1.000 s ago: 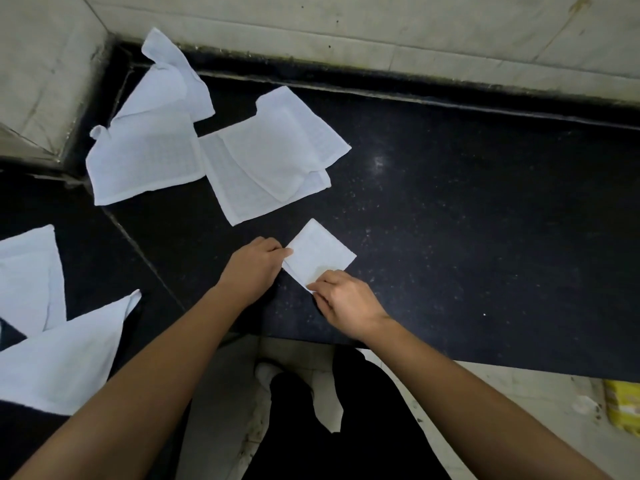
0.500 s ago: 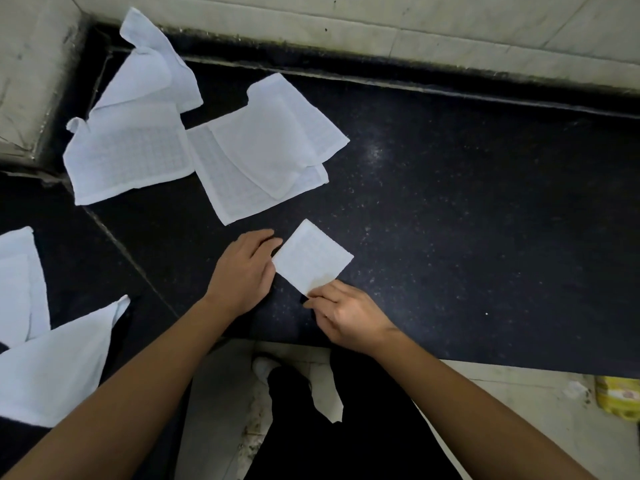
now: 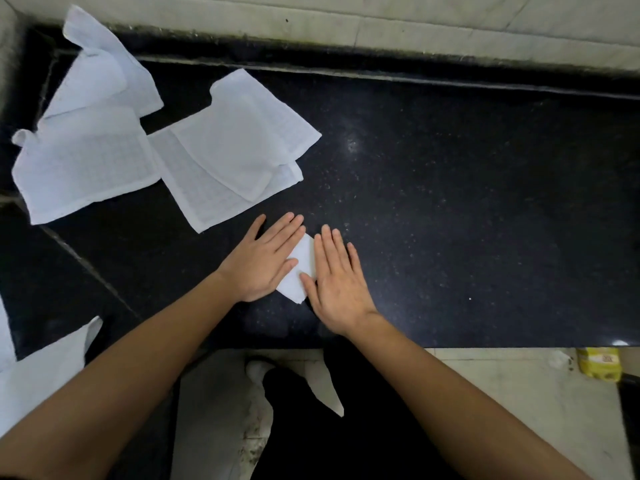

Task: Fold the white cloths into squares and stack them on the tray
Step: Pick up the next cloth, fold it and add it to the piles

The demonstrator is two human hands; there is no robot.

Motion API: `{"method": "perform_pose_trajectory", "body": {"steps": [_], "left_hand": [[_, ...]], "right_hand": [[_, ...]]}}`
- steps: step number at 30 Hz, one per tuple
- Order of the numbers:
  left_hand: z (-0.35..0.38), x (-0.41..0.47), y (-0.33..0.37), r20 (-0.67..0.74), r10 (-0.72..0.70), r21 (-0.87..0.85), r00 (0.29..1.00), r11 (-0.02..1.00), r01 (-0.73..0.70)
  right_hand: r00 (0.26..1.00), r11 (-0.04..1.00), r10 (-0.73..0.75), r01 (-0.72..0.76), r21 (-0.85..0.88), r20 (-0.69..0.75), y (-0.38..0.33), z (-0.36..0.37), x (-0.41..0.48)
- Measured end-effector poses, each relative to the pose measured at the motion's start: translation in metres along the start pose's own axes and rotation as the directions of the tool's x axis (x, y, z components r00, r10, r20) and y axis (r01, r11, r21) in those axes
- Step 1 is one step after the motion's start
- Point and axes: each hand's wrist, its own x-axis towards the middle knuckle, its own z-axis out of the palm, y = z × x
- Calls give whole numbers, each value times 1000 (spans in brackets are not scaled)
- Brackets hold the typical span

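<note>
While both flat hands, left hand (image 3: 261,263) and right hand (image 3: 341,284), press it, the folded waffle-weave cloth (image 3: 300,268) lies square

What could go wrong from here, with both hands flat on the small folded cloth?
1. The left hand and right hand only press the folded cloth flat; it may spring open when they lift.
2. No tray is in view, so the carry could loosen the fold.
3. The unfolded cloths overlap; lifting one may drag another.

Setting: home kitchen or utility corner, most likely. Indicated by black speckled stone counter (image 3: 450,202), pale tiled wall (image 3: 381,26), tiled floor (image 3: 519,410), yellow container (image 3: 597,368).
</note>
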Motion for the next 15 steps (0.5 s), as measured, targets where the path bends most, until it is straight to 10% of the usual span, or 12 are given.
{"method": "perform_pose_trajectory", "body": {"steps": [15], "left_hand": [[2, 1, -7, 26, 50, -3, 998, 999, -50]], "right_hand": [[963, 991, 75, -43, -126, 260, 6, 9, 5]]}}
